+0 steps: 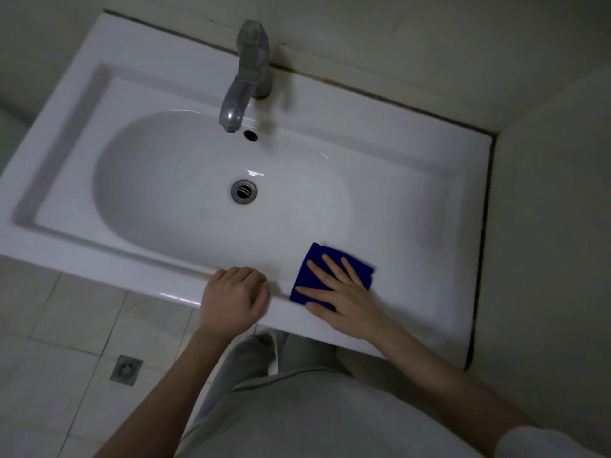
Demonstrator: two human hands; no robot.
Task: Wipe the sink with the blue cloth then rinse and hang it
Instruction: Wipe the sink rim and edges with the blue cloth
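A white ceramic sink (413, 206) with an oval basin fills the view. A folded blue cloth (314, 269) lies on the sink's front rim, right of the basin. My right hand (344, 292) presses flat on the cloth with straight, spread fingers. My left hand (234, 297) rests on the front edge of the sink just left of the cloth, its fingers curled over the rim. A grey metal tap (246, 77) stands at the back with its spout over the basin; no water runs. The drain (244, 191) sits in the basin's middle.
A wall (545, 226) closes off the sink's right side and another runs behind it. The tiled floor (66, 325) lies below at left, with a small square floor drain (126, 370). My legs stand right under the front rim.
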